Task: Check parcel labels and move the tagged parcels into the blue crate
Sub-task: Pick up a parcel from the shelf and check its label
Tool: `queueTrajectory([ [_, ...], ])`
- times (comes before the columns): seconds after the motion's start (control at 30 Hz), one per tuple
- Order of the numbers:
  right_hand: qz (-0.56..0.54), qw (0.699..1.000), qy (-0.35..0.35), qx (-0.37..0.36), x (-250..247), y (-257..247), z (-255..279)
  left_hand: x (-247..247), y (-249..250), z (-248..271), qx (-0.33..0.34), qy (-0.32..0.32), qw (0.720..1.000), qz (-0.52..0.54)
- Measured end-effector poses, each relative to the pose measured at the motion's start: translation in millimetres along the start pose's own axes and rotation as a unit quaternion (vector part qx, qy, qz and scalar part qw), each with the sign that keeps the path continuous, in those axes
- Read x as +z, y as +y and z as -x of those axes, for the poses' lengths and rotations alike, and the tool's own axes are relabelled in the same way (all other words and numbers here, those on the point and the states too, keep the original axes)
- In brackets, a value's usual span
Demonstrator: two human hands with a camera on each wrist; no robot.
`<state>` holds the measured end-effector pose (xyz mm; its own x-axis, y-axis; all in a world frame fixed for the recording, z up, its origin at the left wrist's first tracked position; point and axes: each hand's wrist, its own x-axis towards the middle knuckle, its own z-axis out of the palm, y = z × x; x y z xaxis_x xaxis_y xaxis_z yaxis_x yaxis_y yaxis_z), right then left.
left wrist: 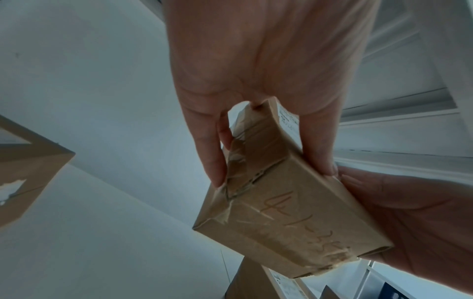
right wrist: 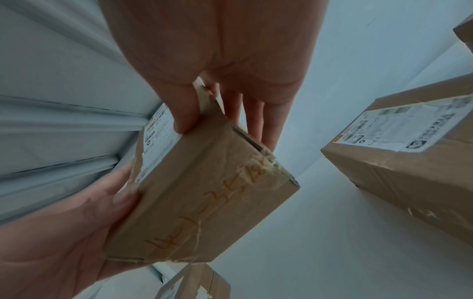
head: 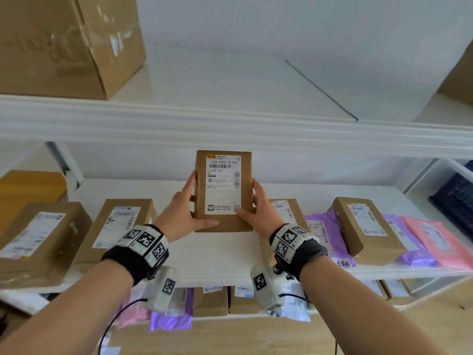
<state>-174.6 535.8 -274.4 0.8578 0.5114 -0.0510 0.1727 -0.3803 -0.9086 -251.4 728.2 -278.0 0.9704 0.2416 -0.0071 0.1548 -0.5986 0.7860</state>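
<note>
I hold a small brown cardboard parcel upright above the middle shelf, its white shipping label facing me. My left hand grips its left edge, thumb on the front lower corner and fingers behind. My right hand grips the right edge the same way, thumb on the label's lower corner. In the left wrist view the parcel shows its taped bottom with orange handwriting, pinched by my left hand. The right wrist view shows the same parcel under my right hand. A dark blue crate sits at the far right.
The white shelf carries brown labelled boxes left and right, plus purple and pink mailers. An upper shelf rail runs overhead with a big carton. More parcels lie on the lower shelf.
</note>
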Motion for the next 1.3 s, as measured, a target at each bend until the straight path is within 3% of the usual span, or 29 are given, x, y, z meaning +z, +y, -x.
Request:
queueTrajectory([
  [0.13,-0.006,1.0,0.001,-0.017,-5,0,1,-2,5,4,0.021,-0.005,1.0,0.02],
  [0.6,-0.018,1.0,0.006,-0.016,-16,8,1,3,3,11,-0.008,-0.024,0.997,0.066],
  [1.3,-0.042,0.998,0.049,-0.004,-17,8,7,8,-5,4,0.003,0.044,0.997,0.066],
])
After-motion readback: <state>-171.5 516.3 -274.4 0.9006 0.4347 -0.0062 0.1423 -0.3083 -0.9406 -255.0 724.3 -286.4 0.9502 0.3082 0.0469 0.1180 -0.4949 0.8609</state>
